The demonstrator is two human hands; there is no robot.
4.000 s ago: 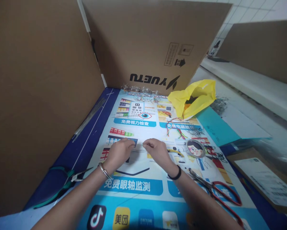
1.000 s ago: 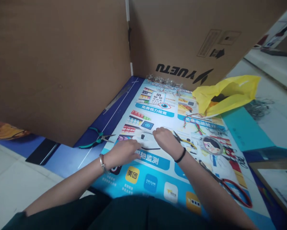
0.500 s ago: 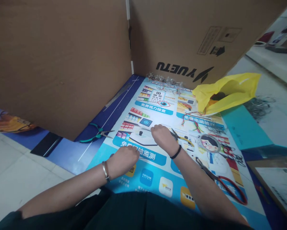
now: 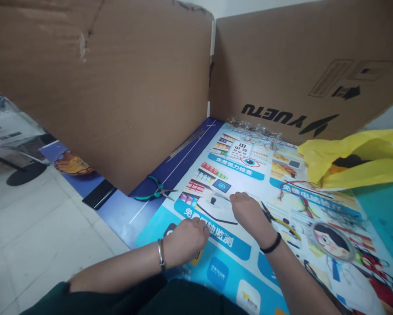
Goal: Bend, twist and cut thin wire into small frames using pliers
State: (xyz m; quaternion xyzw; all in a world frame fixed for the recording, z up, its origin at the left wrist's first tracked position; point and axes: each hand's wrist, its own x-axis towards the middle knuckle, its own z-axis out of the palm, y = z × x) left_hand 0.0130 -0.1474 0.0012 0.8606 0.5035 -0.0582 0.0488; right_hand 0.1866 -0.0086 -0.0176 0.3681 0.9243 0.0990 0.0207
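Note:
Both hands are over a printed poster sheet (image 4: 265,192). My left hand (image 4: 185,243), with a silver bangle at the wrist, is closed, knuckles up. Further right and forward, my right hand (image 4: 250,216), with a black band at the wrist, is closed too. A thin, wire-like line runs by its fingertips; what either hand grips is too fine or hidden to make out. Yellow-handled pliers (image 4: 284,226) lie just beside my right hand. To the left, teal-handled pliers (image 4: 157,192) rest with their jaws apart. Dark scissors (image 4: 321,282) are partly covered by my right forearm.
Tall cardboard panels (image 4: 144,87) stand around the far side and left. A yellow bag (image 4: 356,162) lies at the right, colored strands (image 4: 306,205) before it. Tangled clear wire-like pieces (image 4: 258,131) line the back. A dark flat object (image 4: 99,194) is at the left.
The view has swung left and up, so the poster and tools sit lower and further right. Both hands stay closed, in about the same places over the poster.

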